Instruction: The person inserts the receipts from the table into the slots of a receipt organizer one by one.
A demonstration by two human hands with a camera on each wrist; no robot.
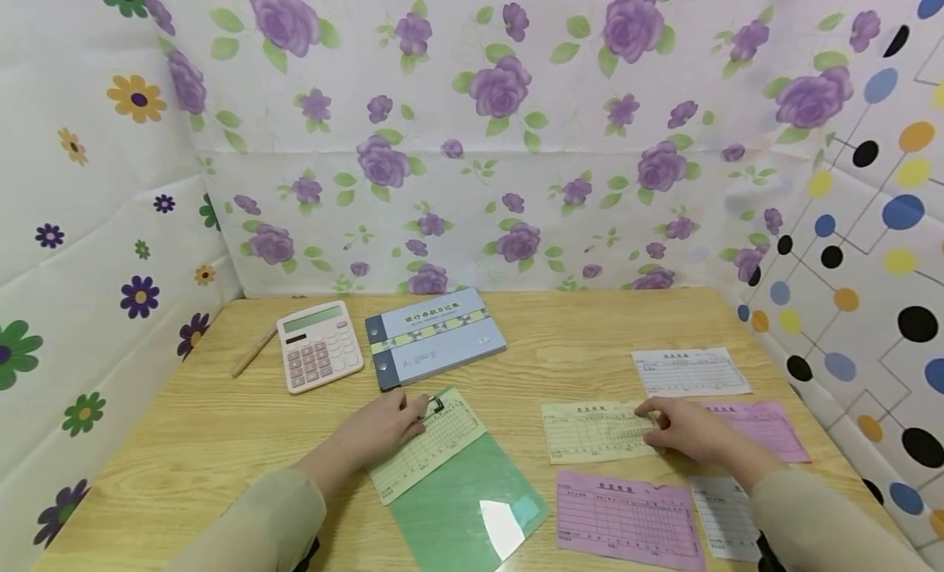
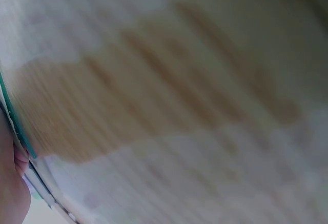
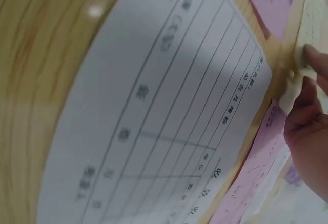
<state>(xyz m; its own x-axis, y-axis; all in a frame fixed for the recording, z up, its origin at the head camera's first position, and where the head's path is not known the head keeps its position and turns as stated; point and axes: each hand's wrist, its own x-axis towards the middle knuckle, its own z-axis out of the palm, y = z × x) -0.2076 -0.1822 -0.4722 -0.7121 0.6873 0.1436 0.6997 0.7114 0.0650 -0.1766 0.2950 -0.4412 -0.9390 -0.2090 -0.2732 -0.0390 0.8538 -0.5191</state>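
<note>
My left hand point(image 1: 379, 430) grips the top left of a green clipboard point(image 1: 450, 515), fingers at its metal clip point(image 1: 433, 407). Under the clip lies a pale yellow form point(image 1: 435, 449). The left wrist view is mostly blur, with the clipboard's green edge point(image 2: 18, 119) and part of the hand at far left. Over on the right, my right hand point(image 1: 689, 431) pinches the right end of a yellow receipt slip point(image 1: 593, 433) lying on the table. In the right wrist view, thumb and forefinger meet at that slip's edge.
Around the right hand lie pink slips point(image 1: 627, 519) and white slips point(image 1: 689, 374), one pink slip partly under the forearm. At the back left are a blue ledger book point(image 1: 435, 334), a pink calculator point(image 1: 320, 347) and a pen point(image 1: 254, 351). Patterned cloth walls point(image 1: 472, 146) enclose the table.
</note>
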